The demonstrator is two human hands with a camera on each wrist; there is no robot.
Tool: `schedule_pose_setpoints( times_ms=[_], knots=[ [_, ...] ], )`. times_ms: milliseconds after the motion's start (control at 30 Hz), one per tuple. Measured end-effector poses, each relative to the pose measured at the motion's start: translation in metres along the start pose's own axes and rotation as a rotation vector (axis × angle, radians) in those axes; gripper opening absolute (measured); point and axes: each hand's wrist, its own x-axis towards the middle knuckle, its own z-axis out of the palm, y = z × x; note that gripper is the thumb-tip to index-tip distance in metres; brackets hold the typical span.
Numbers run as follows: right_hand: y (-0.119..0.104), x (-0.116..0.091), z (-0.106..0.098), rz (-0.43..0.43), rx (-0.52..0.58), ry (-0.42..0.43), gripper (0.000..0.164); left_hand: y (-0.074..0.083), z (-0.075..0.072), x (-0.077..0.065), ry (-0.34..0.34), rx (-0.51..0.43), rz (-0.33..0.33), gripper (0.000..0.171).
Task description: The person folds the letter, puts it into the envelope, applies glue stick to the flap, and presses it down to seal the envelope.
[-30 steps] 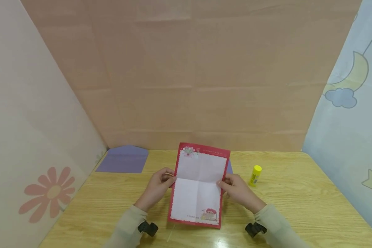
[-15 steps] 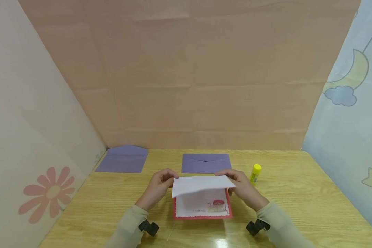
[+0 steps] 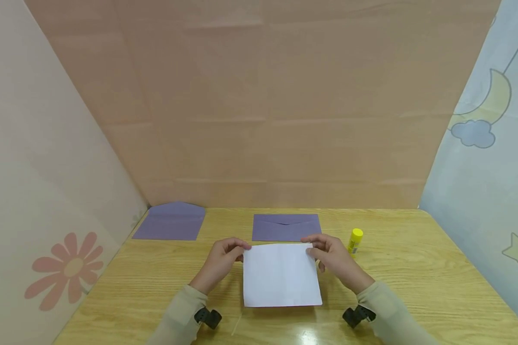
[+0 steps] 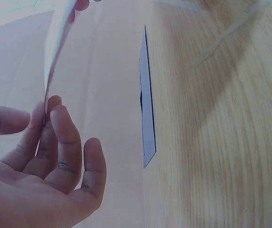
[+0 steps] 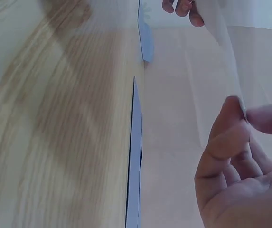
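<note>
A sheet of letter paper (image 3: 281, 277), folded in half with its white back outward, is held above the table in the head view; its red-bordered printed face is hidden inside the fold. At its upper left corner, the left hand (image 3: 220, 261) holds the paper's edge between its fingers. My right hand (image 3: 335, 262) pinches the upper right corner between thumb and fingers. The right wrist view shows the thumb and fingers of the right hand (image 5: 240, 166) on opposite faces of the thin sheet (image 5: 230, 61). Just beyond the paper lies a closed purple envelope (image 3: 287, 231).
A second purple envelope (image 3: 170, 224), its flap raised, lies at the table's back left. To the right of the right hand stands a yellow glue stick (image 3: 356, 241). Papered walls border the wooden table (image 3: 414, 278) at the back and both sides.
The sheet was spread out upright with its printed face showing. Its top half has come forward and down over the lower half, so now only the white back shows. The middle envelope is uncovered.
</note>
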Motion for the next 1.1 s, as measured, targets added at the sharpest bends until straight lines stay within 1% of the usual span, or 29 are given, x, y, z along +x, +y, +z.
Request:
schedule_pose_setpoints(
  times_ms=[100, 167, 267, 400, 500, 567, 700, 767, 833, 900, 933, 1000, 1100],
  knots=[
    [0.000, 0.000, 0.001, -0.005, -0.026, -0.013, 0.031, 0.002, 0.001, 0.000, -0.007, 0.011, 0.011, 0.019],
    [-0.001, -0.001, 0.002, -0.019, -0.039, -0.018, 0.029, 0.002, 0.002, -0.001, -0.018, 0.021, 0.012, 0.019],
    [-0.003, -0.002, 0.002, -0.053, -0.047, -0.022, 0.028, 0.003, 0.003, -0.002, -0.042, 0.070, 0.016, 0.022],
    [-0.006, -0.003, 0.004, -0.076, -0.029, -0.020, 0.028, 0.006, 0.006, -0.005, -0.094, 0.159, 0.007, 0.031],
    [-0.008, -0.003, 0.007, -0.080, -0.008, -0.016, 0.027, 0.009, 0.011, -0.005, -0.144, 0.195, 0.008, 0.036],
    [-0.009, -0.003, 0.009, -0.082, 0.005, -0.018, 0.027, 0.012, 0.015, -0.006, -0.183, 0.204, 0.018, 0.038],
    [-0.011, -0.002, 0.015, -0.098, 0.015, -0.029, 0.027, 0.017, 0.024, -0.008, -0.236, 0.221, 0.047, 0.042],
    [-0.011, -0.001, 0.018, -0.109, 0.020, -0.038, 0.027, 0.020, 0.029, -0.009, -0.248, 0.224, 0.081, 0.037],
    [-0.012, -0.001, 0.021, -0.115, 0.017, -0.044, 0.026, 0.022, 0.033, -0.008, -0.245, 0.215, 0.106, 0.032],
    [-0.013, 0.000, 0.023, -0.124, -0.024, -0.033, 0.024, 0.024, 0.036, -0.008, -0.247, 0.201, 0.126, 0.030],
    [-0.014, 0.000, 0.024, -0.133, -0.064, -0.016, 0.022, 0.025, 0.037, -0.008, -0.249, 0.198, 0.130, 0.031],
    [-0.015, -0.001, 0.027, -0.149, -0.174, 0.036, 0.016, 0.027, 0.040, -0.009, -0.256, 0.195, 0.121, 0.033],
    [-0.019, -0.002, 0.032, -0.183, -0.339, 0.108, 0.013, 0.028, 0.042, -0.011, -0.284, 0.213, 0.116, 0.035]
  ],
)
